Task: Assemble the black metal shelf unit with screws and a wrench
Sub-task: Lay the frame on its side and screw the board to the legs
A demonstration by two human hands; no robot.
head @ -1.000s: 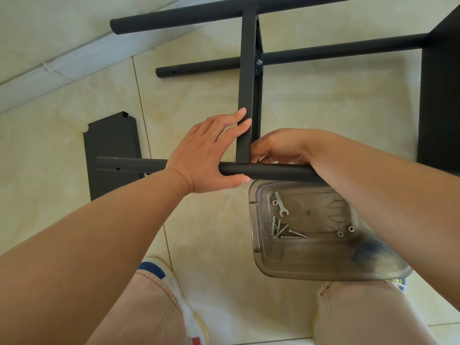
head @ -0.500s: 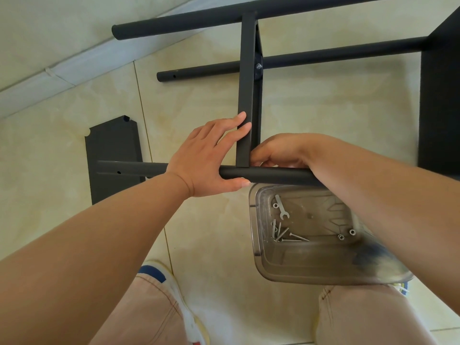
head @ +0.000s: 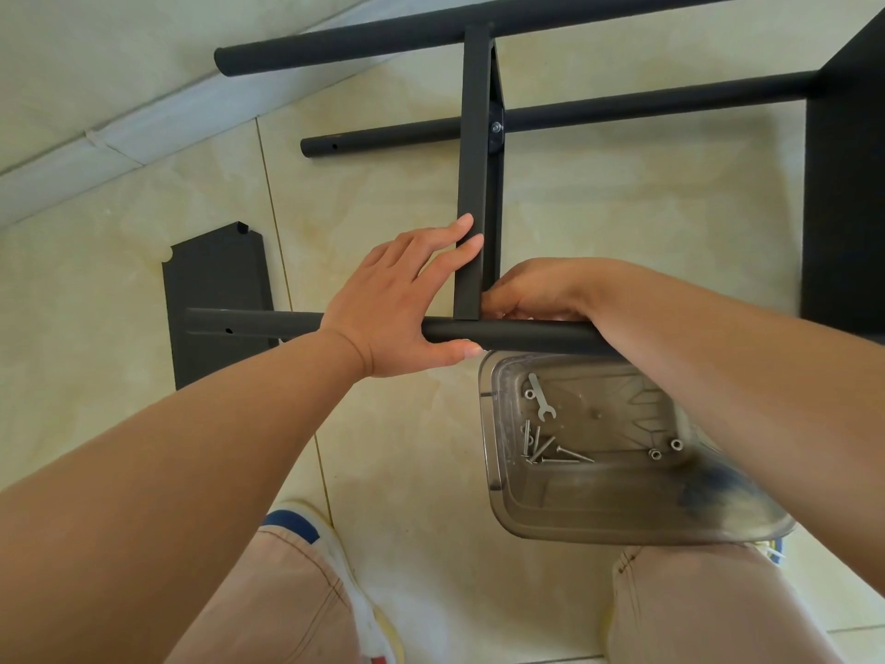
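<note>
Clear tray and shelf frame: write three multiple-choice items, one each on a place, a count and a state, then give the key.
1. Where does the small wrench lie?
A. in the clear tray
B. on the floor tiles
C. on the flat black panel

2. How many round black poles show?
A. one
B. three
C. five

3. What is the left hand doing?
A. hanging idle
B. holding the near pole at the crosspiece
C. picking up a screw

Key: 1 A, it lies inside the tray by the screws. 2 B, two far, one near. 3 B, thumb under the pole, fingers against the crosspiece.
</note>
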